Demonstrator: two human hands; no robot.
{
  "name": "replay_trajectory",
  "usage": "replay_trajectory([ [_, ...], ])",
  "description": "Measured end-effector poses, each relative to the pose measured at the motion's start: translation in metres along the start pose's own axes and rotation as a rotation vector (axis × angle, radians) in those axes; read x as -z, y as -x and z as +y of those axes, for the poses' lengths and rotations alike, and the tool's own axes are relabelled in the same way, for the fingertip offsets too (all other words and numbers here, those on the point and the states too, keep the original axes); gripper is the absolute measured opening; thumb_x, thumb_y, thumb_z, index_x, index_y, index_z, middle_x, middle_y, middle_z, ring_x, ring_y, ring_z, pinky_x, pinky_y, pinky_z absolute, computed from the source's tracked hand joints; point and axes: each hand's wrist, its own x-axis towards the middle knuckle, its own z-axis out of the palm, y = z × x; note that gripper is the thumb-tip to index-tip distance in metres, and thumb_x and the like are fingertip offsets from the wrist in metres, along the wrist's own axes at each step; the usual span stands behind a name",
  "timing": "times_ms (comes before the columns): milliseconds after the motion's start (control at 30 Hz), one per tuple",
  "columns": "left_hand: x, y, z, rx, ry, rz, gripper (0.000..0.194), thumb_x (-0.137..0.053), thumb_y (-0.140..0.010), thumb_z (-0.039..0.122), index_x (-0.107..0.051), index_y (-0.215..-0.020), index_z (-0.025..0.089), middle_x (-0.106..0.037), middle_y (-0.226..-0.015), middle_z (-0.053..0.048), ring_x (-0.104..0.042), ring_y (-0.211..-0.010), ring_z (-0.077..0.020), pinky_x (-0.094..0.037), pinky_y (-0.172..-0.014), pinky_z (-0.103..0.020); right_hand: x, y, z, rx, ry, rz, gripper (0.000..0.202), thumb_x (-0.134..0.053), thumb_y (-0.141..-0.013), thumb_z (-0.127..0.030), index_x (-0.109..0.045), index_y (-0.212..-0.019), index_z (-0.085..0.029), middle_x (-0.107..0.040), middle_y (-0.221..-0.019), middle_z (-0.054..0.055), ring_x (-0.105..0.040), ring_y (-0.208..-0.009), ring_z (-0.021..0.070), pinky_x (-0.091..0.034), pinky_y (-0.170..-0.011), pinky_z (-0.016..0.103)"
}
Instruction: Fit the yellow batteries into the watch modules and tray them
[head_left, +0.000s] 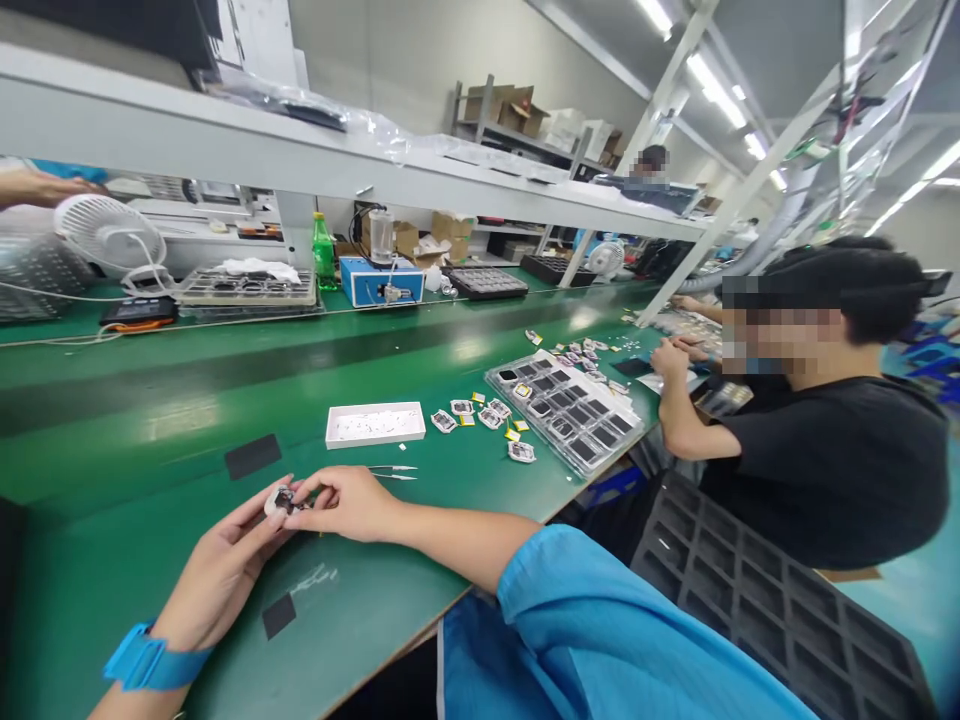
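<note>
My left hand (225, 565), with a blue wrist strap (157, 660), holds a small white and black electronic device part (280, 500) between thumb and fingers. The fingertips of my right hand (349, 503) are pinched at the right side of the same part and partly cover it. Metal tweezers (397, 470) stick out from behind my right hand, tips to the right; whether the hand holds them or they lie on the table, I cannot tell. Beyond the hands lies a shallow white tray (375, 441) with tiny pieces in it.
Several similar white device parts (491, 415) with yellow-edged batteries lie right of the tray. A clear plastic tray (570, 410) holds dark squares. Dark pads (253, 457) lie on the green table (172, 400). A co-worker (817, 420) sits at right, beside a black compartment tray (780, 600).
</note>
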Motion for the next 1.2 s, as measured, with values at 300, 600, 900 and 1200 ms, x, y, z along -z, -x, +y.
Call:
replay_trajectory([
  [300,0.008,-0.008,-0.004,-0.073,-0.049,0.001,0.077,-0.1,-0.046,0.038,-0.076,-0.117,0.021,-0.078,-0.11,-0.007,-0.074,-0.1,-0.0239,-0.062,-0.081,-0.021,-0.001,-0.006,0.003,0.202,0.264,0.03,0.012,-0.076,-0.08,-0.026,-0.077,-0.092,-0.021,-0.078,-0.091,0.001,-0.072,-0.084,0.0152,-0.053,-0.083,0.024],
  [600,-0.001,-0.003,0.0,-0.172,0.024,0.068,0.063,-0.103,-0.035,0.025,-0.077,-0.092,0.017,-0.078,-0.093,-0.004,-0.071,-0.079,-0.0127,-0.061,-0.072,-0.015,-0.008,-0.006,0.0,0.407,0.555,0.086,0.013,-0.067,-0.086,-0.02,-0.077,-0.094,-0.02,-0.079,-0.109,0.005,-0.074,-0.106,0.019,-0.053,-0.096,0.025],
  [900,-0.002,-0.008,-0.002,-0.149,0.001,0.124,0.067,-0.103,-0.028,0.025,-0.076,-0.089,0.019,-0.078,-0.089,-0.001,-0.072,-0.076,-0.0107,-0.06,-0.07,-0.012,-0.005,-0.01,0.0,0.454,0.735,0.041,0.008,-0.065,-0.087,-0.023,-0.072,-0.088,-0.02,-0.079,-0.11,0.005,-0.073,-0.107,0.0195,-0.053,-0.092,0.024],
  [1200,-0.006,-0.003,0.0,-0.145,0.095,0.065,0.065,-0.102,-0.042,0.032,-0.077,-0.1,0.017,-0.078,-0.092,-0.005,-0.073,-0.078,-0.0142,-0.063,-0.071,-0.02,0.009,-0.003,-0.008,0.563,0.689,0.068,0.012,-0.061,-0.086,-0.012,-0.072,-0.085,-0.017,-0.078,-0.098,0.007,-0.073,-0.095,0.018,-0.054,-0.088,0.026],
])
